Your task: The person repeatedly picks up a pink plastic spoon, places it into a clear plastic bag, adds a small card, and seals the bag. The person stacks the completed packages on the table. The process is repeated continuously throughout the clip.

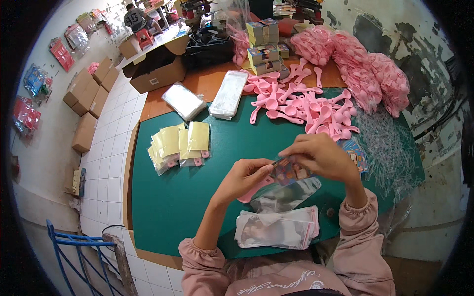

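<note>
My left hand [245,178] pinches the left end of a colourful printed card [291,172], fingers closed. On the card's other side my right hand [323,155] grips its top edge, with the fingers partly hiding it. Just below lies a clear plastic bag [291,195], wrinkled and looking flat. A pink measuring spoon [257,190] rests on the green table beside my left hand, partly covered. Nearest to me is a stack of clear plastic bags [276,228]. More printed cards [356,154] lie under and to the right of my right wrist.
Pink spoons [301,103] are heaped at the back right, before bulging bags of spoons [353,59]. Packed pouches with yellow cards [180,143] lie left. Two stacks of clear bags [228,93] and bundled cards [264,47] stand behind. Plastic scraps [387,148] cover the right edge.
</note>
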`<act>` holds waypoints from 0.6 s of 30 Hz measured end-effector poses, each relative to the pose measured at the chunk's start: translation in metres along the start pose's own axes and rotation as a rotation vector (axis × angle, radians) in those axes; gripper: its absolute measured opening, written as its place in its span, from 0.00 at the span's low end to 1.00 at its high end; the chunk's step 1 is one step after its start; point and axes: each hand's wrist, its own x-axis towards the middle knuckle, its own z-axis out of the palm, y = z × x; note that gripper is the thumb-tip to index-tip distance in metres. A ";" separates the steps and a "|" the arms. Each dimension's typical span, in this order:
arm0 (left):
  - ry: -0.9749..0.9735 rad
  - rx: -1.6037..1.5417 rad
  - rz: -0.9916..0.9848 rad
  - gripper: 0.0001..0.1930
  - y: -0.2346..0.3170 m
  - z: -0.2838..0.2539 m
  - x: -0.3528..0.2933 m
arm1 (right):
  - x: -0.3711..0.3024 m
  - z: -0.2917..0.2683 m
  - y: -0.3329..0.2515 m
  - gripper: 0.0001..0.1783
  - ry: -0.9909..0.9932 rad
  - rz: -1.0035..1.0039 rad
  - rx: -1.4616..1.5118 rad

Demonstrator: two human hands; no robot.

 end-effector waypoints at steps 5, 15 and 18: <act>0.013 -0.001 0.003 0.14 0.003 -0.004 0.000 | 0.009 0.004 0.004 0.10 -0.056 -0.031 0.135; 0.088 0.060 0.007 0.19 -0.003 0.001 -0.001 | 0.004 0.015 0.017 0.11 -0.115 -0.060 0.182; 0.064 0.142 0.008 0.19 -0.005 -0.003 -0.002 | 0.003 0.012 0.017 0.15 -0.070 0.230 0.299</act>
